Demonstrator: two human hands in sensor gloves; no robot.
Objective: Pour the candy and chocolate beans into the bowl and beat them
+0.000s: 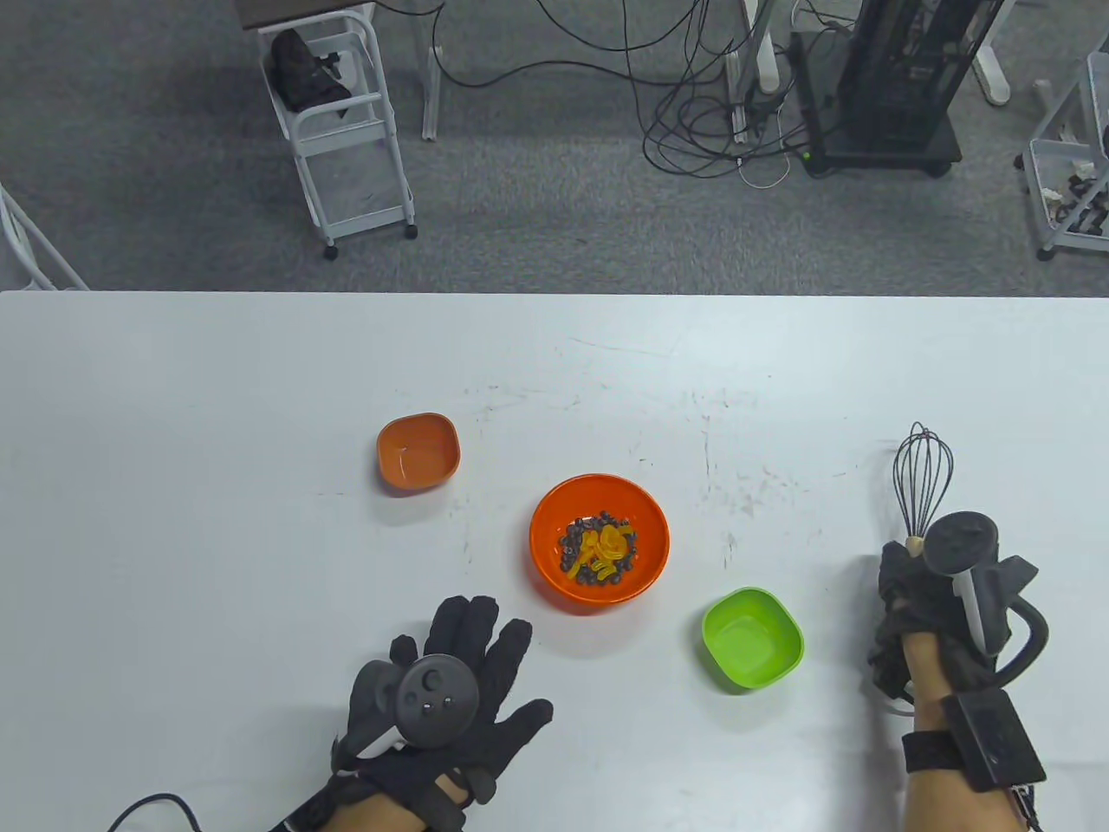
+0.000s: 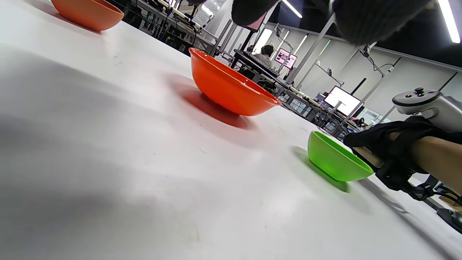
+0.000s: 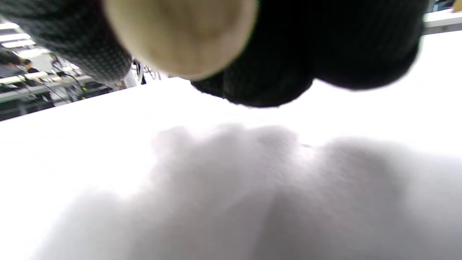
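Whisk-wise, the black wire whisk with a wooden handle (image 1: 923,481) looks light and springy; right hand (image 1: 905,607) grips its handle, wires lying on the white table (image 1: 217,390). Left hand (image 1: 450,685) rests spread flat near the big orange plastic bowl (image 1: 554,511) of sweets.

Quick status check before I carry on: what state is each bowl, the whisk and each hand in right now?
Round orange bowl: upright, holds candy and chocolate beans.
Small orange bowl: upright, empty.
Green bowl: upright, empty.
Whisk: handle gripped, wires pointing away over the table, clear of the bowls.
Left hand: fingers spread, holding nothing.
Right hand: curled round the whisk handle.
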